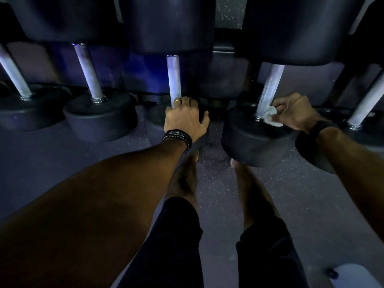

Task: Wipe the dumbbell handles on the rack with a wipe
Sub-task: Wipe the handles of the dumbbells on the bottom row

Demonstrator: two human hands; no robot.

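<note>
Right hand (295,113) pinching white wipe (270,115) against base of knurled handle (269,90), low by near weight head (255,138), to scrub. Left hand (185,119) curled round neighbouring handle (174,80), probably bracing. All on rack (224,65).

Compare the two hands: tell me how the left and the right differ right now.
The left hand lies bare at the foot of the middle handle; the right hand pinches a white wipe against the base of the next handle to the right. The left wears a gold ring and a beaded bracelet; the right wears a plain dark band. Both reach to the near ends of steel dumbbell handles.
</note>
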